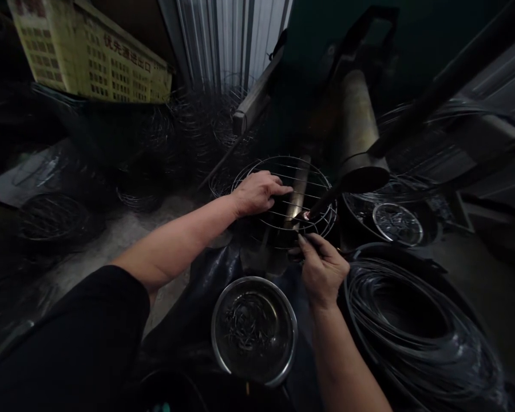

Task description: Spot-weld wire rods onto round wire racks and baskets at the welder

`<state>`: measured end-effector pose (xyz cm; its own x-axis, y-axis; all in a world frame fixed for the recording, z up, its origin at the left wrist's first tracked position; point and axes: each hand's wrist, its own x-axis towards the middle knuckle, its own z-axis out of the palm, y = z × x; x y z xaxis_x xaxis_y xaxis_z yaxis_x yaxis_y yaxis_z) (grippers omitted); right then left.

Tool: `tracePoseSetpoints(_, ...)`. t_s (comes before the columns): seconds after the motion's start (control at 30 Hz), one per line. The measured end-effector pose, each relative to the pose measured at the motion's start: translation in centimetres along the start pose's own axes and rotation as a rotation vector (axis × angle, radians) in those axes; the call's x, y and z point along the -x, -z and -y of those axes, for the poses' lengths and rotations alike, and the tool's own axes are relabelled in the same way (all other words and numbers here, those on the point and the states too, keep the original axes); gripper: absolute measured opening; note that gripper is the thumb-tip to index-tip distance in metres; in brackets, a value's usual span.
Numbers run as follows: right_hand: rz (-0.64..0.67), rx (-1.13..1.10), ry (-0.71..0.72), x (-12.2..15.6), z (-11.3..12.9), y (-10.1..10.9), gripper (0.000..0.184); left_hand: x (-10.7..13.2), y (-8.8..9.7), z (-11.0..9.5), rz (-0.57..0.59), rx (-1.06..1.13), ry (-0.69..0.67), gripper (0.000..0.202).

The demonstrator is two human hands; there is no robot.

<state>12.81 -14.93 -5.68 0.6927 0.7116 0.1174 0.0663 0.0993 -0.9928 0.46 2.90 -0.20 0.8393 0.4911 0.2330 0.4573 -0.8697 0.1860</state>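
Note:
A round wire rack with parallel bars lies across the lower rod of a spot welder. My left hand grips its left side, index finger stretched over the bars and the other fingers curled. The welder's upper electrode arm slants down to the near rim, where a reddish tip meets it. Just below that tip my right hand is pinched closed; what sits between thumb and finger is too small to make out. Below the hands, a steel bowl holds many small bent metal pieces.
A tub with coiled wire stands on the right, with another round rack in a container behind it. The welder's thick cylinder juts forward above. A yellow crate and stacked wire racks are at left.

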Motion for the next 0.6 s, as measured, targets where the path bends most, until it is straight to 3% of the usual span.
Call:
tracePoseSetpoints(0.23, 0.011, -0.016, 0.004, -0.4, -0.2, -0.1, 0.026, -0.6, 0.1, 0.5, -0.003, 0.010, -0.047, 0.055)
tracePoseSetpoints(0.43, 0.012, 0.076, 0.094, -0.3, 0.4, 0.2, 0.022, -0.6, 0.2, 0.8, -0.056, 0.066, -0.085, 0.053)
tracePoseSetpoints(0.6, 0.025, 0.073, 0.069, -1.1, 0.9, 0.0, 0.019, -1.2, 0.1, 1.3, -0.053, 0.081, -0.084, 0.054)
